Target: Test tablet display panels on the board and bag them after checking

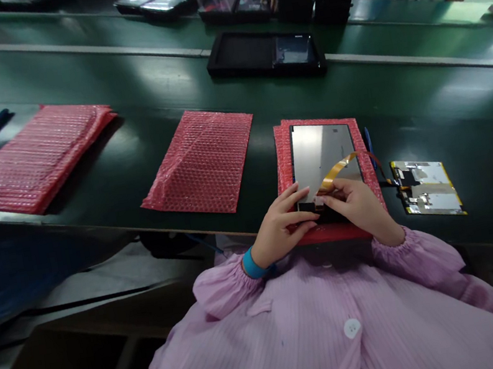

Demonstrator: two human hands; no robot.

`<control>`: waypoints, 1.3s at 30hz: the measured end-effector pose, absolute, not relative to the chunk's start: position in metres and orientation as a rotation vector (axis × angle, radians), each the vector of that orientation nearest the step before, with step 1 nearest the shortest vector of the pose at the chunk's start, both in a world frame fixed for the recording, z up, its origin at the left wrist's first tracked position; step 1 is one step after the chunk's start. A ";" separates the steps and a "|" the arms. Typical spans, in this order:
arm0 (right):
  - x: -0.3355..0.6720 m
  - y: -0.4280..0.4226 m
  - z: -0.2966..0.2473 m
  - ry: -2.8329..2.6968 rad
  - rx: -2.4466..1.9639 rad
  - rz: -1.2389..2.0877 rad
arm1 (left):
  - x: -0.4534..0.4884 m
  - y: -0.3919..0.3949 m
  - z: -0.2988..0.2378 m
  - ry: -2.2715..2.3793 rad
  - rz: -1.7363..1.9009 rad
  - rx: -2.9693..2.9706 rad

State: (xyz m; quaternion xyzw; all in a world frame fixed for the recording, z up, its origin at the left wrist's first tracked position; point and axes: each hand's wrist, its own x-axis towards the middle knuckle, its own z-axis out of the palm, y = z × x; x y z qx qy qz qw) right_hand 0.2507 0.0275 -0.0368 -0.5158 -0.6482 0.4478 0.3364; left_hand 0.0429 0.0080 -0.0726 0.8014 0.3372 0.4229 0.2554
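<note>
Silver-faced rectangular display panel (311, 148) lies atop red plastic bubble-wrap (283, 153), near side of dark-green worktop (475, 114). L hand (281, 224): fingers apart at panel's near-left corner. R hand (359, 204): fingers pinch thin amber ribbon cable (337, 168). Panel prob. light, stiff, fragile; hold edges. Cable prob. bendy.

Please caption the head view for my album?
Right hand holds golden flat ribbon cable; left hand touches a silver rectangular panel.

There is one grey-backed panel (310, 152), one gold ribbon (337, 170) and one silver plate (434, 174)
</note>
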 end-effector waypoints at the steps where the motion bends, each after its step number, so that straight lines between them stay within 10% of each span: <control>1: 0.251 0.028 -0.038 -1.690 -1.349 1.174 | 0.043 0.008 -0.072 0.920 1.147 2.180; 39: 0.249 0.023 -0.044 -1.774 -1.377 0.994 | 0.041 0.005 -0.073 1.093 0.918 2.826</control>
